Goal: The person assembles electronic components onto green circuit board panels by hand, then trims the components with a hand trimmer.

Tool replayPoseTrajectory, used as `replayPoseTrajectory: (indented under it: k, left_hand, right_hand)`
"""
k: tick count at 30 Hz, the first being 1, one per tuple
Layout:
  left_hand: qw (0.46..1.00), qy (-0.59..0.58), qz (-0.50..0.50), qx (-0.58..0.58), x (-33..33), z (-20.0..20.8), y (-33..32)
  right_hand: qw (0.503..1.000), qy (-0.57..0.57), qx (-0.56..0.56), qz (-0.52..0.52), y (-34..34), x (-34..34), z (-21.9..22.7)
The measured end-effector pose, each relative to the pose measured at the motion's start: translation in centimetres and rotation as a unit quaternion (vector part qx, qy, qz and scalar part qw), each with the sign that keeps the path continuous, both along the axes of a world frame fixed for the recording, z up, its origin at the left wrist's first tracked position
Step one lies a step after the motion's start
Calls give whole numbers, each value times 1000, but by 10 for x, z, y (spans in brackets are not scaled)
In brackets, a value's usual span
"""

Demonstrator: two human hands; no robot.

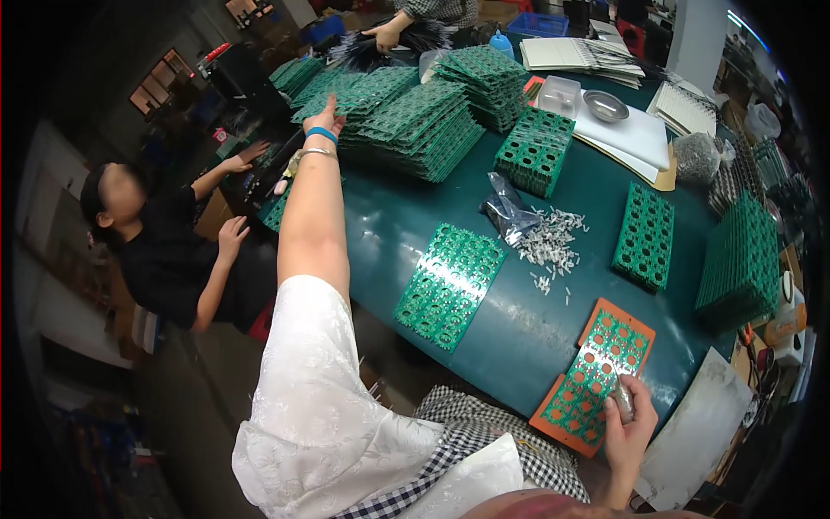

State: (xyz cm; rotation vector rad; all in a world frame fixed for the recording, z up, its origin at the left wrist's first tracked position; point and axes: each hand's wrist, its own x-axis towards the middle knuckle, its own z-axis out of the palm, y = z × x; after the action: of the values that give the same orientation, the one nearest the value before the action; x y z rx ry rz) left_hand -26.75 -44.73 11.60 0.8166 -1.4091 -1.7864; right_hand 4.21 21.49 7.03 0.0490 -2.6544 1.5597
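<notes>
My left arm stretches far forward, and my left hand [322,119] is at the near left edge of the large stacks of green circuit boards [415,130]. At least one finger is stretched out there; the others are hard to make out, and I see nothing held. Near the table's front edge, my right hand [631,424] has its thumb and fingers around a small silvery rounded object [623,400]. That object is over a green circuit board panel [596,368], which lies on an orange fixture plate [553,415]. Another green panel [451,285] lies flat to the left.
Small white parts [551,245] spill from a dark plastic bag [508,208] mid-table. More board stacks [534,151] stand behind and on the right [742,259]. A metal bowl [605,105] sits at the back. One co-worker [173,233] is at left; another's hand [386,35] is at the far side.
</notes>
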Motion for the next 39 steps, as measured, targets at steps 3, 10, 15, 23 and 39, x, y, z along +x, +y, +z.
replayPoseTrajectory:
  k: [3,10,15,23,39]
  left_hand:
    - [997,-74,-30,-20,6,4,-13]
    - [994,-84,-3,75,3,3,9]
    - [998,-33,-1,50,12,7,-9]
    - [989,124,10,86,-11,1,-4]
    - [995,-12,22,97,13,-9,6]
  right_hand:
    - [999,23,16,19,1,0,-2]
    - [998,39,36,34,6,-1,-10]
    - [999,41,15,31,3,1,-7]
    - [999,30,20,17,-4,1,0]
    - [999,13,26,39,-2,1,0]
